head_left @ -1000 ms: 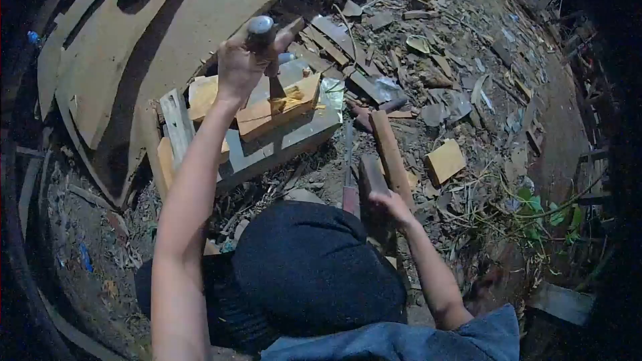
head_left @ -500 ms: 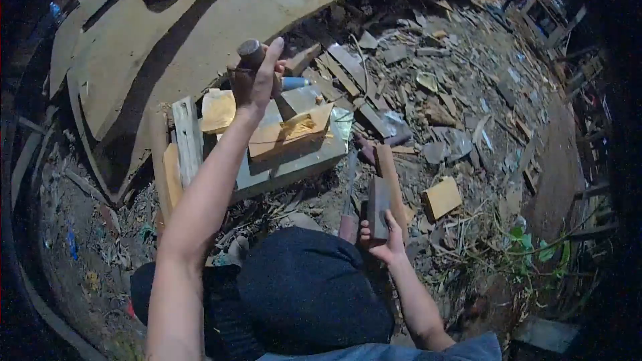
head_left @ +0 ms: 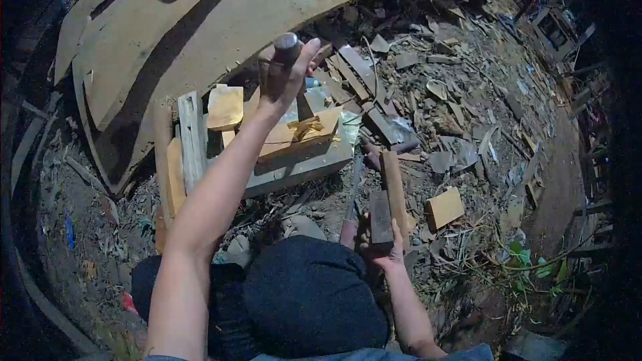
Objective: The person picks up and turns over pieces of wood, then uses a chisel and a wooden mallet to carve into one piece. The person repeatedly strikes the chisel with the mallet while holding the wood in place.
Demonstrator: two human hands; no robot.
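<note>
My left hand (head_left: 282, 87) is wrapped round a chisel (head_left: 287, 41), its round handle end pointing up. The flat blade drops toward a yellowish wood piece (head_left: 281, 147) with curled shavings (head_left: 307, 127) on top; whether the tip touches cannot be made out. That piece lies on a thick pale timber block (head_left: 301, 170). Low on the right, my right hand (head_left: 390, 254) grips the lower end of a dark rectangular wooden block (head_left: 381, 217), held upright. A longer reddish-brown wood strip (head_left: 393, 184) stands just beside it.
A long-bladed tool with a reddish handle (head_left: 348, 234) lies near my knee (head_left: 314, 294). To the right is a small yellow wood block (head_left: 446, 207), with scraps and litter around it. Large curved boards (head_left: 267, 7) lie behind; upright planks (head_left: 192, 140) stand left.
My left hand has moved right with the chisel, and more of its blade shows. The block in my right hand has turned slightly, showing a darker face. The view has shifted a little.
</note>
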